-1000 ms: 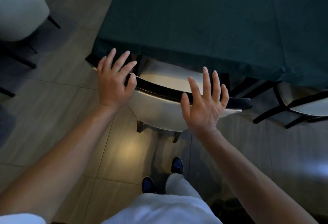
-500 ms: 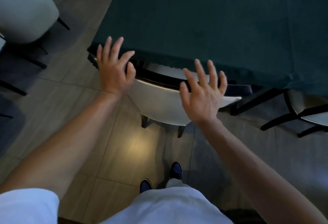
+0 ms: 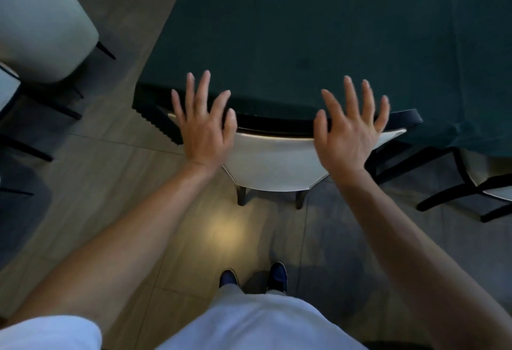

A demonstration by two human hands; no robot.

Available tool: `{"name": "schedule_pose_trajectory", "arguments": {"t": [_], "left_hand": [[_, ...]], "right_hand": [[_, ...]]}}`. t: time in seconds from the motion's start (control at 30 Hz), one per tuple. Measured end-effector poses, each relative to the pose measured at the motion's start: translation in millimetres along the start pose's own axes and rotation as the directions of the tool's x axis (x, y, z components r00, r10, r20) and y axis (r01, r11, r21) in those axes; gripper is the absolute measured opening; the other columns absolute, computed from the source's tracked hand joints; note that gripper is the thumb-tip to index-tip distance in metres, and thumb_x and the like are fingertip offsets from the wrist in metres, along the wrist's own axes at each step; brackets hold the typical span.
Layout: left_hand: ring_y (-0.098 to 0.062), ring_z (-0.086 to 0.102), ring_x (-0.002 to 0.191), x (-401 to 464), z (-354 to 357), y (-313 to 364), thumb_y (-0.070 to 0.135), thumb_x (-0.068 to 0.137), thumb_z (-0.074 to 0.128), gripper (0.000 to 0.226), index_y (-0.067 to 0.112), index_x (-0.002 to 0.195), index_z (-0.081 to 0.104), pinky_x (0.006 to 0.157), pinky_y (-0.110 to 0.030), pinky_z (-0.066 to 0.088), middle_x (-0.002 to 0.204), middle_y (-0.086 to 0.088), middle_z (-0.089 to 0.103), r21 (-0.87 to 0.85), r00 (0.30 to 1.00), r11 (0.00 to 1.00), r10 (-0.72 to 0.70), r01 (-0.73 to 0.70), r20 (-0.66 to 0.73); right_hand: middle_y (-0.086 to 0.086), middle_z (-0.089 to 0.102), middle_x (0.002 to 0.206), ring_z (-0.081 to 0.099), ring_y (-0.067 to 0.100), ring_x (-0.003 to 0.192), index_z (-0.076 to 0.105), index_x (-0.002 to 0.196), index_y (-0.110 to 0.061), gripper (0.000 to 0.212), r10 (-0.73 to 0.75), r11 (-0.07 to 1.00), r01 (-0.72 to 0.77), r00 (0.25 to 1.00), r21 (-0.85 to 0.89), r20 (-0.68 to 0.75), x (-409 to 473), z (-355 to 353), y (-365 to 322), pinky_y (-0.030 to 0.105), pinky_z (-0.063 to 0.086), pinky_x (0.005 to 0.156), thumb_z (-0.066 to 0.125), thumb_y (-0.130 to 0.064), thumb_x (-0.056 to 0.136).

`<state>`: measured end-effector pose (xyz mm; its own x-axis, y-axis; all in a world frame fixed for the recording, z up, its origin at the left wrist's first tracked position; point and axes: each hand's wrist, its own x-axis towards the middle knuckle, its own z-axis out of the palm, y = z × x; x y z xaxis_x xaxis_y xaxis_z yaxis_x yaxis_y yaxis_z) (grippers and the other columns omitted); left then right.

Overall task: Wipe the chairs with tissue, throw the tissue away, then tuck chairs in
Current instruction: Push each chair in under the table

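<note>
Chair (image 3: 277,161), curved pale backrest with dark top rail, long axis left-right, tucked under green-clothed tabletop (image 3: 304,31). Left hand (image 3: 203,130) and right hand (image 3: 349,136) splayed flat, grasping nothing.

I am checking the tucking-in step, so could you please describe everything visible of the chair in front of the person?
The chair has a pale, smooth-looking backrest with a dark top rail and two dark rear legs. It stands upright on the tiled floor, its seat hidden under the green tablecloth. The left hand and right hand are at its top corners, fingers spread.
</note>
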<state>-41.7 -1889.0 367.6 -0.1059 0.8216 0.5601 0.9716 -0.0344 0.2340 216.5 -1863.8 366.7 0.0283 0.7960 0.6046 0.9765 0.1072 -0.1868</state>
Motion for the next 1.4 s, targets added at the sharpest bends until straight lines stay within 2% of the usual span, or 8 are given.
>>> {"name": "schedule_pose_trajectory", "arguments": {"t": [0.17,0.37,0.53,0.77,0.97,1.1,1.23,1.4], "left_hand": [[-0.033,0.027,0.153,13,21,10,0.037,0.105,0.035,0.042,0.023,0.133,0.064,0.122,-0.06,0.017,0.162,-0.011,0.037,-0.026,0.998,0.997,0.069,-0.069,-0.008],[-0.03,0.031,0.152,53,36,-54,0.032,0.103,0.039,0.039,0.022,0.129,0.066,0.122,-0.058,0.02,0.16,-0.01,0.04,-0.047,0.992,0.991,0.121,-0.122,-0.029],[-0.031,0.036,0.148,76,47,-90,0.038,0.105,0.029,0.049,0.019,0.126,0.069,0.12,-0.059,0.024,0.157,-0.011,0.044,-0.089,0.987,0.985,0.143,-0.149,-0.071],[-0.031,0.04,0.145,115,56,-144,0.03,0.101,0.037,0.042,0.016,0.124,0.069,0.119,-0.057,0.027,0.154,-0.012,0.047,-0.133,0.984,0.976,0.163,-0.17,-0.066],[-0.034,0.04,0.144,138,64,-154,0.024,0.1,0.036,0.042,0.017,0.129,0.067,0.118,-0.057,0.028,0.155,-0.013,0.045,-0.157,0.994,0.985,0.054,-0.069,-0.093],[-0.033,0.039,0.145,148,71,-133,0.023,0.1,0.038,0.043,0.019,0.134,0.064,0.12,-0.056,0.025,0.154,-0.013,0.045,-0.169,0.993,0.985,0.014,-0.035,-0.12],[-0.032,0.036,0.148,144,81,-86,0.025,0.103,0.04,0.04,0.022,0.134,0.065,0.125,-0.052,0.016,0.155,-0.012,0.045,-0.166,0.994,0.986,0.006,-0.024,-0.11],[-0.03,0.042,0.143,131,94,-33,0.028,0.103,0.039,0.04,0.025,0.13,0.068,0.121,-0.058,0.02,0.151,-0.008,0.05,-0.124,0.996,0.992,0.001,-0.012,-0.09]], "right_hand": [[0.004,0.046,0.158,0.028,0.039,0.152,0.067,0.132,-0.029,0.04,0.065,0.997,-0.063,0.996,-0.032,0.062,14,14,20,0.069,0.015,0.119,0.042,-0.037,0.102],[0.001,0.045,0.159,0.026,0.034,0.154,0.063,0.138,-0.031,0.05,0.009,1.0,-0.007,0.995,-0.016,0.096,20,25,-35,0.066,0.013,0.12,0.031,-0.053,0.107],[-0.001,0.047,0.158,0.028,0.03,0.154,0.064,0.136,-0.032,0.051,0.031,0.999,-0.032,0.995,0.011,0.098,25,37,-67,0.061,0.015,0.122,0.031,-0.055,0.106],[0.002,0.039,0.163,0.02,0.034,0.156,0.058,0.142,-0.034,0.054,-0.034,0.999,0.039,0.976,-0.019,0.217,34,48,-121,0.07,0.01,0.118,0.029,-0.06,0.104],[0.002,0.045,0.159,0.028,0.033,0.153,0.061,0.14,-0.033,0.049,-0.091,0.994,0.099,0.982,-0.043,0.165,46,66,-140,0.066,0.02,0.116,0.039,-0.057,0.103],[0.0,0.053,0.153,0.039,0.029,0.149,0.068,0.131,-0.035,0.044,-0.085,0.996,0.086,0.994,-0.015,0.073,68,78,-121,0.06,0.024,0.116,0.045,-0.057,0.101],[-0.001,0.059,0.147,0.046,0.028,0.143,0.074,0.121,-0.033,0.037,-0.13,0.991,0.129,0.99,-0.023,-0.047,92,89,-65,0.06,0.03,0.114,0.052,-0.054,0.1],[0.001,0.059,0.146,0.047,0.031,0.142,0.075,0.121,-0.029,0.037,-0.176,0.984,0.175,0.983,-0.012,-0.061,101,91,-1,0.063,0.032,0.113,0.053,-0.05,0.1]]}}
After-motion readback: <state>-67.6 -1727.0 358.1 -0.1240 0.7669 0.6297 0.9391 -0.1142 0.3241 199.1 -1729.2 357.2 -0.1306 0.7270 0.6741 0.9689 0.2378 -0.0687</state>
